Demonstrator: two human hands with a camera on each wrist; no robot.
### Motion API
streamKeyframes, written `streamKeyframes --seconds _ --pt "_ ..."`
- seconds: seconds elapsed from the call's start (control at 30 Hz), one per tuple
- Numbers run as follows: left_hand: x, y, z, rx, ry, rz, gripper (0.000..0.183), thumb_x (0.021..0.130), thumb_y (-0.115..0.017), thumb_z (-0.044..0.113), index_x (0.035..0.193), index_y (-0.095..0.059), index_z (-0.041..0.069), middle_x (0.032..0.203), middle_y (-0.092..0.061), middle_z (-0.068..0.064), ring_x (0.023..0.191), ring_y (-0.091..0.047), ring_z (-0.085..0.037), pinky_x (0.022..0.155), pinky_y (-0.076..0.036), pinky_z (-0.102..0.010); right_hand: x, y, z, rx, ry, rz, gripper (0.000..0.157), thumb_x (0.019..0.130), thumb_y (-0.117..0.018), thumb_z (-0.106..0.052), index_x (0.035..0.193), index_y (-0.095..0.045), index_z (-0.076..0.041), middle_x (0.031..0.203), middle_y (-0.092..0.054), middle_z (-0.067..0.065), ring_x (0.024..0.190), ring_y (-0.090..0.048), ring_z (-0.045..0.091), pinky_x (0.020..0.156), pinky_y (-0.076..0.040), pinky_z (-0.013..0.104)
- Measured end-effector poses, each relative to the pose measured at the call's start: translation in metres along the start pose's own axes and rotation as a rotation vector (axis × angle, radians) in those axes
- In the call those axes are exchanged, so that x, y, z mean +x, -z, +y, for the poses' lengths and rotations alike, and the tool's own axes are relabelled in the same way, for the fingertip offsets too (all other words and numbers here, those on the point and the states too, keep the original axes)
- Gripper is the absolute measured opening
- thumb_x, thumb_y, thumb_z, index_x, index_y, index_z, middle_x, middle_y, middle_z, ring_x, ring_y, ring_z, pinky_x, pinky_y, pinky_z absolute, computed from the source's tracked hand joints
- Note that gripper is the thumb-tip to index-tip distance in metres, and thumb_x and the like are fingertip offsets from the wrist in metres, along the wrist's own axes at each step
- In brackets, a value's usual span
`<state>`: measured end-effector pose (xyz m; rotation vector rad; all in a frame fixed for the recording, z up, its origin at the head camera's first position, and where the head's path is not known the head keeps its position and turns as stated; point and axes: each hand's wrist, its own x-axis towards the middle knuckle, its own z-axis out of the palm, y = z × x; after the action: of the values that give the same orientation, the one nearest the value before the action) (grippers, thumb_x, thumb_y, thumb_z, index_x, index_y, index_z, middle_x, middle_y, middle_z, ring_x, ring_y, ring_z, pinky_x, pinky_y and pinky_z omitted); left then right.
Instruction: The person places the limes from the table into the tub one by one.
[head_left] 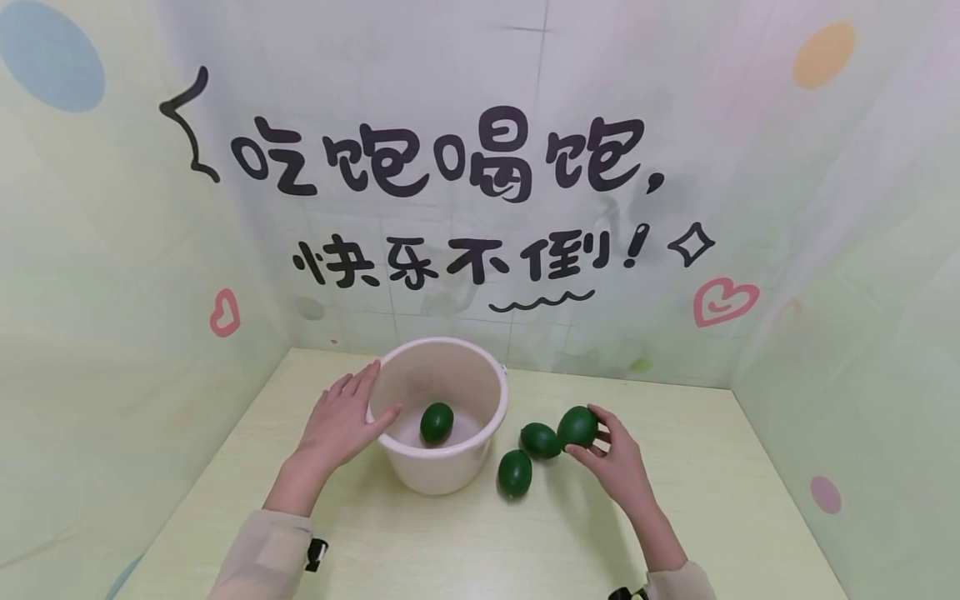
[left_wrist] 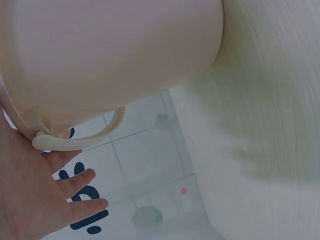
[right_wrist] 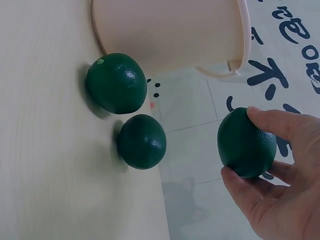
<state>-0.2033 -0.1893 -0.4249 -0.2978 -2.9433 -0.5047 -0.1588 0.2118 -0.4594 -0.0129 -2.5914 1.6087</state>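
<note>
My left hand (head_left: 341, 421) rests at the left rim of a pale pink bucket (head_left: 438, 473), its thumb reaching over the rim and its fingers extended along the outside. In the left wrist view those fingers (left_wrist: 80, 212) are spread beside the bucket's curved handle (left_wrist: 80, 142). With fingertips and thumb, my right hand (head_left: 618, 462) holds a dark green lime (head_left: 577, 427) above the table, right of the bucket. Two more limes lie on the table, one farther back (head_left: 540, 440) and one nearer (head_left: 514, 474). Inside the bucket sits another lime (head_left: 437, 423).
A pale wood-grained table (head_left: 450, 550) bears the bucket and loose limes. Behind it stands a light wall covering (head_left: 465, 75) with large black lettering, and similar coverings close off both sides. Dark straps (head_left: 317, 554) show at the sleeves.
</note>
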Motion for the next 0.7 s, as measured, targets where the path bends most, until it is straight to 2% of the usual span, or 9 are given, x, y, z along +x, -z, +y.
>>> streamKeyframes --seconds 0.7 --pt "-0.001 -0.0019 -0.0012 0.006 -0.004 0.015 0.084 0.096 -0.052 0.055 0.157 -0.025 0.006 0.159 -0.037 -0.018 0.141 -0.036 -0.047 0.114 -0.029 -0.069 0.0048 -0.002 -0.0091 0.009 0.026 0.004 0.073 0.086 -0.078 -0.014 0.148 -0.041 -0.003 0.149 -0.046 0.021 0.125 -0.056 0.041 0.097 -0.057 0.037"
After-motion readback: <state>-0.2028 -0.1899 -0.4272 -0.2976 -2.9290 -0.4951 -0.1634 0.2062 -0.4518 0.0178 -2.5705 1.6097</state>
